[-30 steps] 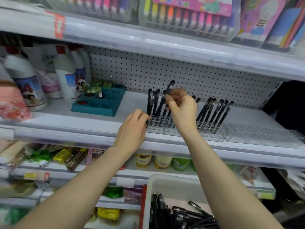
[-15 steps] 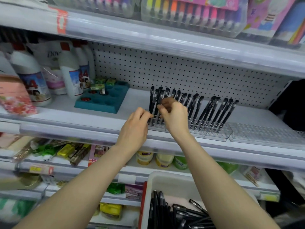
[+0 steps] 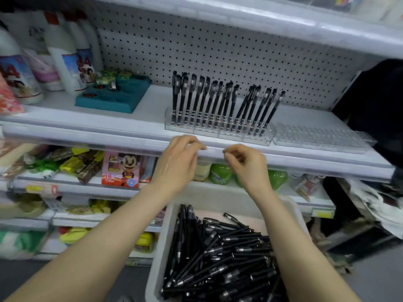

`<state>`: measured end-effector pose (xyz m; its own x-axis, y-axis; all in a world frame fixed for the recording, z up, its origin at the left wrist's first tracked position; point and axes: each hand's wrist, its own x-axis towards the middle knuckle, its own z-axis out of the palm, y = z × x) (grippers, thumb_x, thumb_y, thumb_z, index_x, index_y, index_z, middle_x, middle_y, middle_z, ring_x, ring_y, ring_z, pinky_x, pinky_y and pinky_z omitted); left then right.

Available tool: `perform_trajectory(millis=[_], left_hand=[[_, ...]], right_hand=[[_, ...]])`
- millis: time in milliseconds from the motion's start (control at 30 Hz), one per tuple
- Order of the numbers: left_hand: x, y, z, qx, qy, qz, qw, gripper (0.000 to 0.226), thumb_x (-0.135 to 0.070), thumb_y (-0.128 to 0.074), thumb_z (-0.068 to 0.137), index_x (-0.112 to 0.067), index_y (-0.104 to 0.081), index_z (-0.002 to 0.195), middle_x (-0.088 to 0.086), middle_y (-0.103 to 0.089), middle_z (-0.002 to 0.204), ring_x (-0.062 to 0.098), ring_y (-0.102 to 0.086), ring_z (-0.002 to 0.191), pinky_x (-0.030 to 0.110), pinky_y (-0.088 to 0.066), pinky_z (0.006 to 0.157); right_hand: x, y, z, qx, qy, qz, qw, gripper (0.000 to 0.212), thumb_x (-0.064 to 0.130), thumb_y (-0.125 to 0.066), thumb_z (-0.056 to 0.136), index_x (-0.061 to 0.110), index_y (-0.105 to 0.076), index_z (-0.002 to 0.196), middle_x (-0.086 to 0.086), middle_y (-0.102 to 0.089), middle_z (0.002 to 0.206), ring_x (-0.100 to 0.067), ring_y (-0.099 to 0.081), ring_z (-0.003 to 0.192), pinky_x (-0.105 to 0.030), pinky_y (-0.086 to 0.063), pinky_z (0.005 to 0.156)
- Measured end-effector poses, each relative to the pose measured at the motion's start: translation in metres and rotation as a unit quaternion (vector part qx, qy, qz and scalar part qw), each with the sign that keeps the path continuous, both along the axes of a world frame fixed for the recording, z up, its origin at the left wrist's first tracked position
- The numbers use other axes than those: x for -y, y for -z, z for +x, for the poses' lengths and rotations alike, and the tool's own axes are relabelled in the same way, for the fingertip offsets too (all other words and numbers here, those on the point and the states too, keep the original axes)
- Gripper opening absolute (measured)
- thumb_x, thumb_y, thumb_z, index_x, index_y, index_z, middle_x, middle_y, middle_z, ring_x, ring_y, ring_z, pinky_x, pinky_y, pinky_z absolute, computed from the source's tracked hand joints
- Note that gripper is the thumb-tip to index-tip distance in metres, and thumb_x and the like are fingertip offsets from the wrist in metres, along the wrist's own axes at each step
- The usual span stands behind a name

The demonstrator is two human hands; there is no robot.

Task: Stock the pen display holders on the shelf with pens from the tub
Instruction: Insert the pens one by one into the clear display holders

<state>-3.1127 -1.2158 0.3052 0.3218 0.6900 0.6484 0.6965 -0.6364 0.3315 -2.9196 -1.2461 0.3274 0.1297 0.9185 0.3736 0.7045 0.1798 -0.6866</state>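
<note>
A clear pen display holder (image 3: pixel 257 138) stands on the white shelf (image 3: pixel 141 125), with several black pens (image 3: pixel 218 101) upright in its back rows. A second clear holder (image 3: pixel 316 138) to its right holds nothing. Below, a white tub (image 3: pixel 161 247) contains a heap of black pens (image 3: pixel 222 253). My left hand (image 3: pixel 178 164) and my right hand (image 3: pixel 248 166) hover in front of the shelf's front edge, above the tub. Both hold nothing; the fingers are loosely curled.
White bottles (image 3: pixel 65 53) and a teal tray (image 3: pixel 113 94) sit at the shelf's left. A pegboard wall (image 3: pixel 218 46) backs the shelf. Lower shelves carry packaged goods (image 3: pixel 122 168) and green containers (image 3: pixel 220 173). A dark object (image 3: pixel 375 110) stands at the right.
My right hand has left its pen standing in the holder. Both hands have drawn back from the holder and down to the shelf's front edge. The view has tilted downward.
</note>
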Motion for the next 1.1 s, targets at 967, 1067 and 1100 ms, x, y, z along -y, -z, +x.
perform_trajectory(millis=[967, 1067, 1100], left_hand=[[0.045, 0.074, 0.038, -0.131, -0.071, -0.123, 0.981, 0.044, -0.014, -0.060, 0.089, -0.028, -0.058, 0.131, -0.001, -0.061, 0.119, 0.025, -0.052, 0.108, 0.033, -0.032, 0.094], [0.044, 0.055, 0.033, -0.065, -0.049, -0.117, 0.990, 0.035, -0.016, -0.057, 0.091, -0.022, -0.062, 0.125, 0.002, -0.059, 0.119, 0.025, -0.051, 0.109, 0.039, -0.049, 0.086], [0.043, 0.046, 0.030, -0.055, -0.044, -0.096, 0.993, 0.034, -0.014, -0.059, 0.089, -0.019, -0.064, 0.122, 0.003, -0.059, 0.117, 0.026, -0.051, 0.108, 0.041, -0.051, 0.082]], right_hand=[[0.059, 0.071, 0.018, 0.334, -0.007, -0.273, 0.902, 0.020, 0.012, -0.060, 0.090, 0.015, -0.062, 0.109, -0.010, -0.066, 0.108, -0.031, -0.062, 0.101, -0.032, -0.046, 0.074], [0.052, 0.035, 0.012, 0.231, -0.052, -0.207, 0.949, 0.014, 0.020, -0.067, 0.087, 0.022, -0.061, 0.099, -0.001, -0.070, 0.097, -0.025, -0.064, 0.094, -0.034, -0.050, 0.079], [0.048, 0.019, 0.009, 0.203, -0.067, -0.184, 0.959, 0.014, 0.021, -0.069, 0.085, 0.023, -0.061, 0.096, 0.003, -0.070, 0.093, -0.021, -0.064, 0.091, -0.035, -0.051, 0.080]])
